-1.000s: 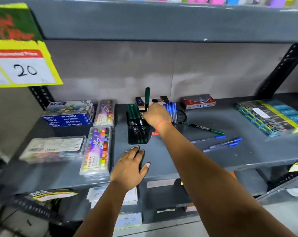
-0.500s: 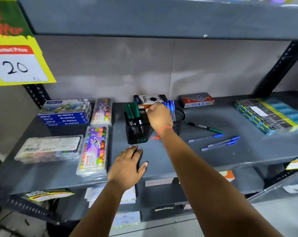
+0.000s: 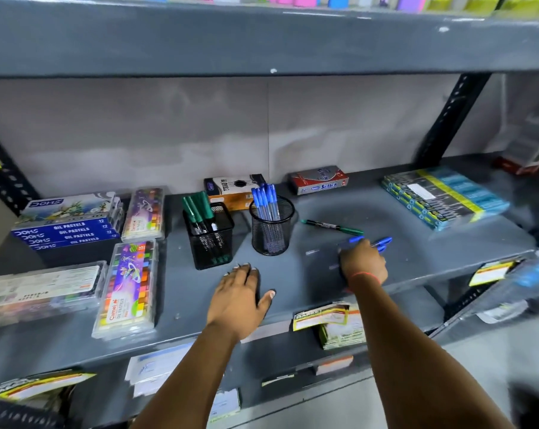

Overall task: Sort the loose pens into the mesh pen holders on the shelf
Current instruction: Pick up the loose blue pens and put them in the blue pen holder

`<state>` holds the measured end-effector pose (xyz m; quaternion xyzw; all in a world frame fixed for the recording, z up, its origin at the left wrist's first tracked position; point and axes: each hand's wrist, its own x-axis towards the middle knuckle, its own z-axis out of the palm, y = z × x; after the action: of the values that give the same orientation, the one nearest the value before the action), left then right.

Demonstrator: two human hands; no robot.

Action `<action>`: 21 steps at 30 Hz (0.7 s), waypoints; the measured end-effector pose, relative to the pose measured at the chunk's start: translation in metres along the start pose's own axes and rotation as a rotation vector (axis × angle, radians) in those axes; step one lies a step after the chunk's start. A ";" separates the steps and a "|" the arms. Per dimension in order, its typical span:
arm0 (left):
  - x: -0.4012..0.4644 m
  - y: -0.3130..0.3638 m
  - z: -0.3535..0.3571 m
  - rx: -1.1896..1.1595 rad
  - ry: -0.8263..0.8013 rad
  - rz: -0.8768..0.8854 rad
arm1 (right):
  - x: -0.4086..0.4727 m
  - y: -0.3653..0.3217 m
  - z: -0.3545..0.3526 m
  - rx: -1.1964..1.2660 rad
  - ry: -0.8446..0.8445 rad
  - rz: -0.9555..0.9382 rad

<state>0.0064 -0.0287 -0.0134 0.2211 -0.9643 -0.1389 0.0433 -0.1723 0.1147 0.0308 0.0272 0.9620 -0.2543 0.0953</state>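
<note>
A square black mesh holder (image 3: pixel 212 243) holds several green pens, and a round mesh holder (image 3: pixel 271 232) beside it holds several blue pens. One loose green pen (image 3: pixel 331 226) lies on the grey shelf (image 3: pixel 432 252) to the right of the round holder. Just in front of it lie loose blue pens (image 3: pixel 384 242). My right hand (image 3: pixel 363 263) rests on top of them with its fingers curled over their middles; motion blur hides whether it grips them. My left hand (image 3: pixel 241 294) lies flat and open on the shelf in front of the square holder.
Oil pastel boxes (image 3: pixel 67 226) and crayon cases (image 3: pixel 128 286) fill the shelf's left side. Two small boxes (image 3: pixel 319 180) stand at the back wall. A stack of blue and yellow packs (image 3: pixel 444 196) sits at the right. Another shelf board runs overhead.
My right hand has left the square holder, where it put in a green pen, and moved right and forward onto the loose blue pens. The left hand has stayed put.
</note>
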 end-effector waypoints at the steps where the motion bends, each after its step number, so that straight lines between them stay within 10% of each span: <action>1: 0.001 0.003 0.002 -0.005 0.000 0.003 | 0.001 0.002 0.001 0.006 -0.004 -0.002; 15: 0.000 0.004 0.004 -0.064 0.078 0.002 | 0.005 0.010 -0.013 0.254 -0.110 0.062; 21: 0.000 -0.001 0.001 -0.086 0.052 0.004 | -0.012 -0.015 -0.031 0.607 0.100 -0.122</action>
<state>0.0060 -0.0291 -0.0149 0.2206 -0.9565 -0.1743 0.0780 -0.1677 0.1165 0.0668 0.0090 0.8455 -0.5335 0.0202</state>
